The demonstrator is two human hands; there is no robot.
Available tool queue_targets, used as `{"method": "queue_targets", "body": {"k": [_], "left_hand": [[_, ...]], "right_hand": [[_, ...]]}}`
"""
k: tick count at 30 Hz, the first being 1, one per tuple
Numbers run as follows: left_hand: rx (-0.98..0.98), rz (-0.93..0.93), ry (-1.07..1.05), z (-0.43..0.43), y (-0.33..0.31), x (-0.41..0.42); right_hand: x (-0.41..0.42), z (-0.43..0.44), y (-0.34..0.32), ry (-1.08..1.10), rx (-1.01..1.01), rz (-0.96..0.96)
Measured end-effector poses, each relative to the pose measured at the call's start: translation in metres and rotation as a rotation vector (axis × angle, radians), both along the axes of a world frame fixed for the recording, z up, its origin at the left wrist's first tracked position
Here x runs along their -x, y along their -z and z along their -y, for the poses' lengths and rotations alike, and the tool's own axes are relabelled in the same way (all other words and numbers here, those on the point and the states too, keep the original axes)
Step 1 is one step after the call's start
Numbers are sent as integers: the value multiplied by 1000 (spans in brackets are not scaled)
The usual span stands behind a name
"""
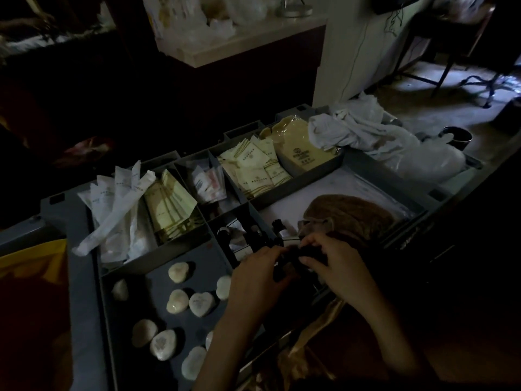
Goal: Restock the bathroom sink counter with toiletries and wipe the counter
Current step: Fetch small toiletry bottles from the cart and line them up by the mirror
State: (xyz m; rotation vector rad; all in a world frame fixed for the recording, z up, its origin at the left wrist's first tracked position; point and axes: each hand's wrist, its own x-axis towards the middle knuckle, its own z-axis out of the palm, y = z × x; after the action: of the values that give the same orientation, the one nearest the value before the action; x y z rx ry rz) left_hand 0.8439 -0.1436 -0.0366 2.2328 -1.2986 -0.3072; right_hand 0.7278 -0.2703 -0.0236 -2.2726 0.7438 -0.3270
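While the room lies dim, a left hand (253, 273) and right hand (338, 263) curl their fingers round small dark bottles (286, 262), just above the near-middle compartment of a grey cart tray (81, 277). Heart-shaped soaps (201, 303) lie loose at front left and sachets (253, 170) fill the rear bins. White cloths (352, 128) are heaped at the far end, and a pale counter (239, 43) stands beyond.

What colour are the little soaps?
The soaps are creamy white; the head view shows them.
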Motion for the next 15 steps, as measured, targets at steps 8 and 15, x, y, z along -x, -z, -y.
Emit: {"method": "queue_targets", "body": {"k": [8, 15], "left_hand": [[259, -413, -62, -1, -4, 9], [351, -486, -212, -14, -5, -5]], "right_hand": [[-15, 2, -34, -64, -225, 293], [-47, -6, -38, -213, -238, 280]]}}
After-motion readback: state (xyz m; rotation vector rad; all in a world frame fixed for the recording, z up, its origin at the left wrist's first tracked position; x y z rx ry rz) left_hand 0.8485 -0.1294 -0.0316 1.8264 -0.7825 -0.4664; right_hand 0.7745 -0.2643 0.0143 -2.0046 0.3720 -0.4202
